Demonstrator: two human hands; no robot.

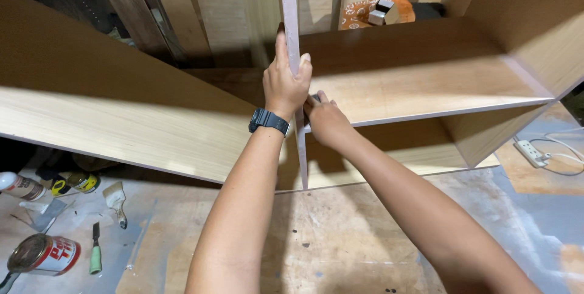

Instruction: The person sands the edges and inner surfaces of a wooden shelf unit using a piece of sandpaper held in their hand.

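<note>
A plywood cabinet (426, 90) with pale edge banding fills the upper half of the view. Its thin upright divider panel (291, 14) runs down the middle. My left hand (285, 81), with a dark watch on the wrist, is wrapped around the front edge of that divider. My right hand (324, 117) is pressed against the divider just below, where it meets the horizontal shelf (420, 114). A small dark object shows at its fingers, but it is too hidden to identify.
On the floor at the left lie a red and white can (44, 255), a green-handled chisel (95, 251), a putty knife (115, 200) and a bottle (21, 186). A white power strip (531, 153) lies at the right. An orange cloth (371, 9) lies behind the cabinet.
</note>
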